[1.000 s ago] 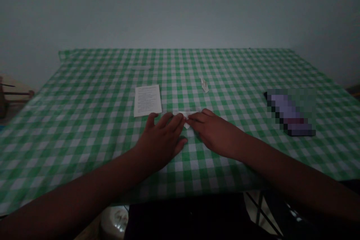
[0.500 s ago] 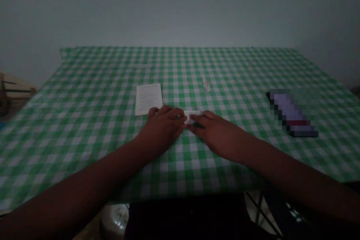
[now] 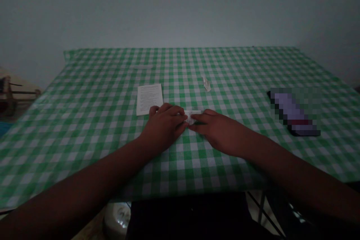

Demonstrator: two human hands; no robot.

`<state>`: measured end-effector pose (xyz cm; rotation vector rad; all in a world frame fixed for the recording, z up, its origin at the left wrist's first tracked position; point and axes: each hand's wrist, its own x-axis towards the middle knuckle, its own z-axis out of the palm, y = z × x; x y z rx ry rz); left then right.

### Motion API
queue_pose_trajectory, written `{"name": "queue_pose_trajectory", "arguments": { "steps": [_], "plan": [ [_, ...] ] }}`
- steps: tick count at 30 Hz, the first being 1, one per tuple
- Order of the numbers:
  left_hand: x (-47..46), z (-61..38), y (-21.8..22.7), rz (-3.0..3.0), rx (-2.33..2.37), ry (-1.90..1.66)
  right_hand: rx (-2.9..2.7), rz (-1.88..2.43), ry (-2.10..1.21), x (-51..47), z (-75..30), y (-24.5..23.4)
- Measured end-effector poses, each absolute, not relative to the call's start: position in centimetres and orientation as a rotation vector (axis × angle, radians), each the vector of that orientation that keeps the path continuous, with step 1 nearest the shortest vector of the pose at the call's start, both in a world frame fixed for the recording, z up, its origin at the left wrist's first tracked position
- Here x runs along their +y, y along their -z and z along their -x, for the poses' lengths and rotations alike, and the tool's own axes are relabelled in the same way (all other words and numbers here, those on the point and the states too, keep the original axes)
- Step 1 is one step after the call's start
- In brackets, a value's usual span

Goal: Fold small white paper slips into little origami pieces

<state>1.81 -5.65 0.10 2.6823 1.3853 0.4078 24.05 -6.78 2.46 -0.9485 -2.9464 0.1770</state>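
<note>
A small piece of white printed paper (image 3: 190, 120) lies low on the checked tablecloth, between my two hands. My left hand (image 3: 165, 125) has its fingers bent and closed on the paper's left side, which they hide. From the right, my right hand (image 3: 218, 129) pinches the same paper with thumb and forefinger. The fingertips of both hands nearly meet at its middle. Just beyond my left hand rests a stack of printed white sheets (image 3: 150, 99), perhaps a pad. A little folded paper piece (image 3: 206, 84) stands farther back.
A green and white checked tablecloth (image 3: 180, 172) covers the table. At the right lies a dark-edged phone (image 3: 295, 114), its screen blurred out. A pale wall (image 3: 180, 7) rises behind the table. Below the front edge, a shiny metal object (image 3: 118, 217) shows at the left.
Both hands keep their grip on the paper, with only slight finger movement. The whole view has shifted a little; the other things on the table stay put.
</note>
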Motion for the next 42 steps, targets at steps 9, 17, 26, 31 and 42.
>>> {"name": "queue_pose_trajectory", "arguments": {
  "steps": [9,17,26,31,42],
  "plan": [
    [-5.05,-1.77,0.43,-2.519,1.404,-0.501,-2.83,0.94,-0.373,-6.22,-24.61,-2.47],
    [-4.79,-1.88,0.56,-2.458,1.411,-0.545,-2.799,0.985,-0.362,-6.34,-24.33,-2.34],
    [-4.9,-1.81,0.76,-2.526,1.397,-0.58,-2.875,0.959,-0.252,-6.48,-24.32,-2.31],
    [-5.0,-1.9,0.66,-2.539,1.415,-0.568,-2.904,1.006,-0.205,-6.7,-24.03,-2.12],
    [-5.11,-2.02,0.36,-2.561,1.434,-0.541,-2.836,0.99,-0.33,-6.32,-24.31,-2.58]
  ]
}}
